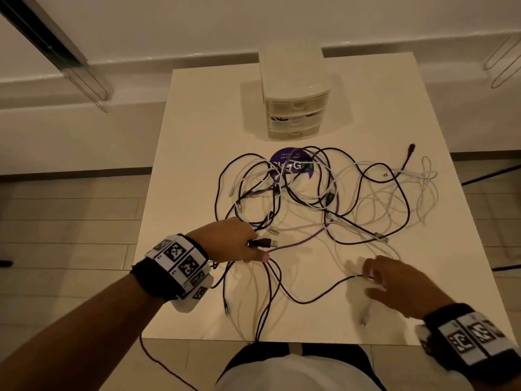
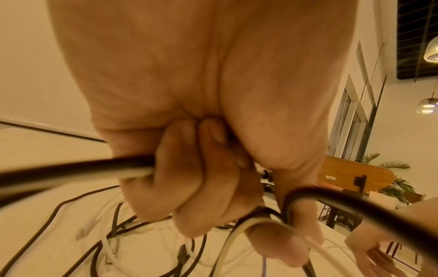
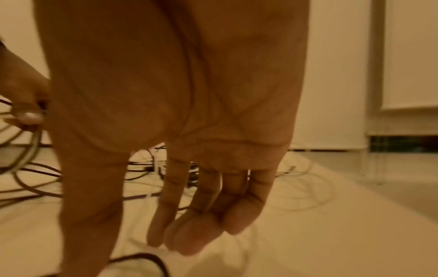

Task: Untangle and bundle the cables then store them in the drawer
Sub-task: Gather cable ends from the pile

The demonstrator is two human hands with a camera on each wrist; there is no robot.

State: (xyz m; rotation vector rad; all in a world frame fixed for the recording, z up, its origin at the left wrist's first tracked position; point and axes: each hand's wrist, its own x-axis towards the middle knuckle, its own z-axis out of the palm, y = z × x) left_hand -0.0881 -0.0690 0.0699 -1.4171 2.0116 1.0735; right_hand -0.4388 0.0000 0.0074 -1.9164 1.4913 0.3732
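1. Left hand [image 1: 231, 244] clenches round several thin cords of the cables [image 1: 310, 190], dark braided, white and purple ones; a black USB plug [image 1: 262, 243] juts from its fingers [image 2: 208, 187].
2. Right hand [image 1: 394, 280] is released, fingers [image 3: 203, 215] loosely straight over a dark braided cable [image 1: 318, 294] just below its fingertips.
3. Beyond both hands the cables sprawl in tangled loops on the smooth white table [image 1: 197, 165].
4. Farther beyond, a boxy translucent plastic drawer unit [image 1: 294, 94] stands, its three drawers closed.
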